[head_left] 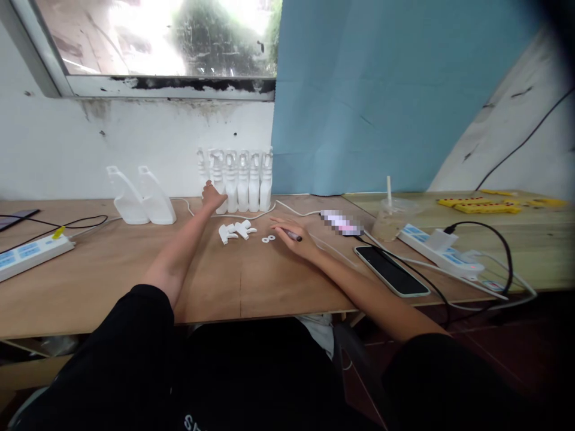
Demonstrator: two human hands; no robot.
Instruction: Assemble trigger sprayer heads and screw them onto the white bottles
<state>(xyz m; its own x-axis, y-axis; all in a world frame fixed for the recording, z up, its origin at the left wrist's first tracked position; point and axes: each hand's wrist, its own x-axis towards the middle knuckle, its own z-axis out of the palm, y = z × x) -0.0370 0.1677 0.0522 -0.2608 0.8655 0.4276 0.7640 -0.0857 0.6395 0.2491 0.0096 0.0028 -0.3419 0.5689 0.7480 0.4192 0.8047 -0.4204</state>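
My left hand [212,196] is at the left end of a row of several white spray bottles [243,179] standing upright against the wall. Its thumb and fingers close around the lower part of one spray bottle [217,170]. A dark pen [293,235] is held in my right hand [296,238], which rests low over the table. Just left of that hand lie two small white ring washers [268,239]. Two loose white trigger spray heads [237,230] lie on the tabletop between my hands.
Two white handled bottles [144,200] stand at left, near a power strip [36,256]. On the right are a phone [390,271], a plastic cup with straw [390,218], another power strip [442,252], cables and yellow packets [478,205]. A blue curtain [359,96] hangs behind.
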